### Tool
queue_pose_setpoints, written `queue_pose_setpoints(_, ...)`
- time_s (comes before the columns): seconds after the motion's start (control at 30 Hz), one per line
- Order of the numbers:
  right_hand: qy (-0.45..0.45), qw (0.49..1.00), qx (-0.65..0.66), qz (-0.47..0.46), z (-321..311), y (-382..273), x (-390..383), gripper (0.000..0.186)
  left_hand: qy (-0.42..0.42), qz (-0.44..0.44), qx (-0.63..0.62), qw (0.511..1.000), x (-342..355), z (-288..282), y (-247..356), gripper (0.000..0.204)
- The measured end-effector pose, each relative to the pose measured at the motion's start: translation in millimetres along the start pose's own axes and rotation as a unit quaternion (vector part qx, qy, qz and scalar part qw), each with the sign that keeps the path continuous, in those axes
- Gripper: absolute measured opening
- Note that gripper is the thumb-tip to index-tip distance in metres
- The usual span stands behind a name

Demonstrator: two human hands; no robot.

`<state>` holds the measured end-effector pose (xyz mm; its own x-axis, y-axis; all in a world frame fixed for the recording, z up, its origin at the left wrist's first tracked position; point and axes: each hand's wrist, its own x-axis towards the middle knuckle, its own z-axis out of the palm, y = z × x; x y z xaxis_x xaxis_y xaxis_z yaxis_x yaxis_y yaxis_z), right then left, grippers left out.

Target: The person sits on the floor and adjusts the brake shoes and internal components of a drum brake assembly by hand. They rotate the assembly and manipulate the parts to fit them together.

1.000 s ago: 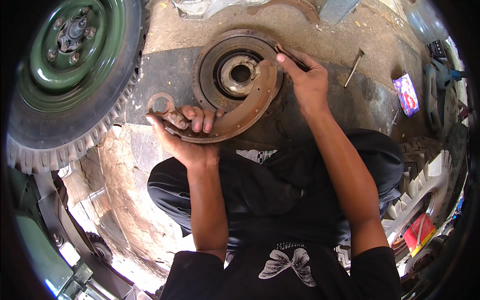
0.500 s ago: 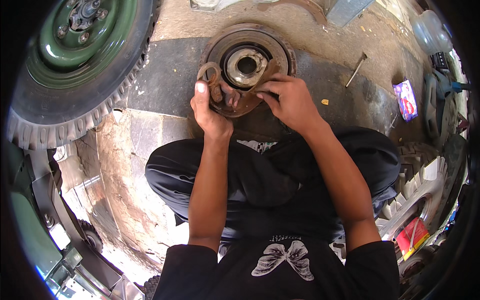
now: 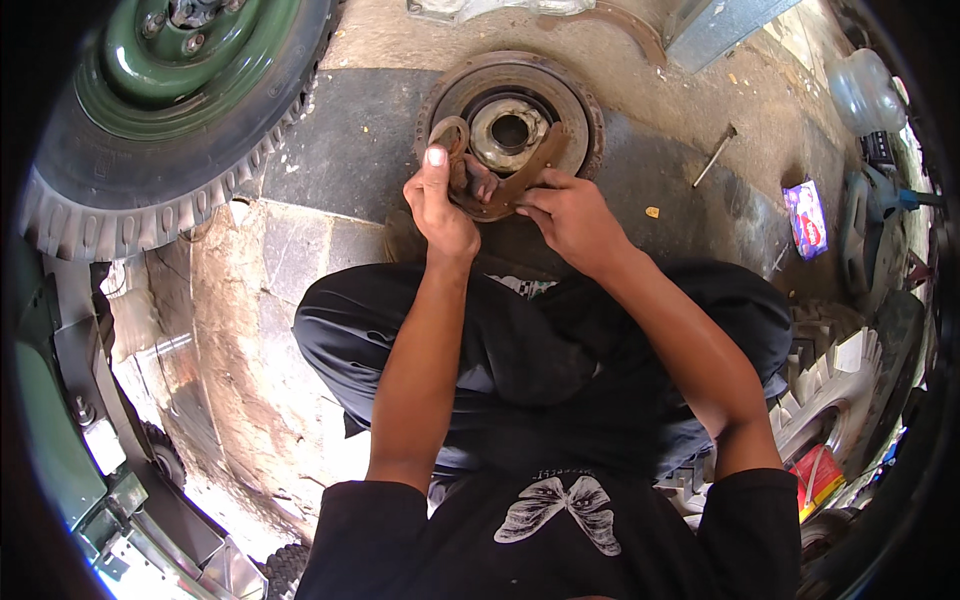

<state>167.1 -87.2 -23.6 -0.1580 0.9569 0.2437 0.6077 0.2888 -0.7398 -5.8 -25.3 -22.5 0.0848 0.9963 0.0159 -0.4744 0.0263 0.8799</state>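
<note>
A rusty brown curved metal strip (image 3: 522, 182), with small holes near its lower end, is held in front of a round brake drum (image 3: 592, 110). My left hand (image 3: 442, 210) grips the strip's left side, thumb raised beside a looped end (image 3: 449, 128) and fingertips showing inside the curve. With thumb and fingers pinched together, my right hand (image 3: 575, 220) holds the strip's lower right edge. The drum lies on the floor, a pale metal hub (image 3: 487, 135) with a dark round hole at its middle. Its near rim is partly hidden by my hands.
A large tyre on a green wheel (image 3: 185, 75) stands at the far left. To the right lie a thin metal rod with a head (image 3: 713, 160) and a purple packet (image 3: 805, 218). A metal post (image 3: 715, 35) and another curved rusty band (image 3: 630, 28) are at the back.
The scene has shifted slightly to the right in the view. The strip has turned a little between my hands, so its broad brown face shows more. Both hands keep their grip.
</note>
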Motion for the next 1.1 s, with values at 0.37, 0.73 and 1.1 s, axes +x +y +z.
queue_pose_setpoints(0.37,0.000,0.999,-0.032,0.019,-2.4,-0.5,5.3,0.015,0.009,0.005,-0.044,0.999,-0.1,7.2,2.1,0.050)
queue_pose_setpoints(0.73,0.023,0.998,-0.036,0.036,2.6,13.9,6.4,0.013,0.000,-0.005,0.032,0.999,0.5,6.6,2.0,0.056)
queue_pose_setpoints(1.1,0.004,0.997,-0.065,0.046,-0.3,14.4,9.2,0.013,-0.017,-0.006,0.038,0.999,2.2,4.4,3.3,0.062)
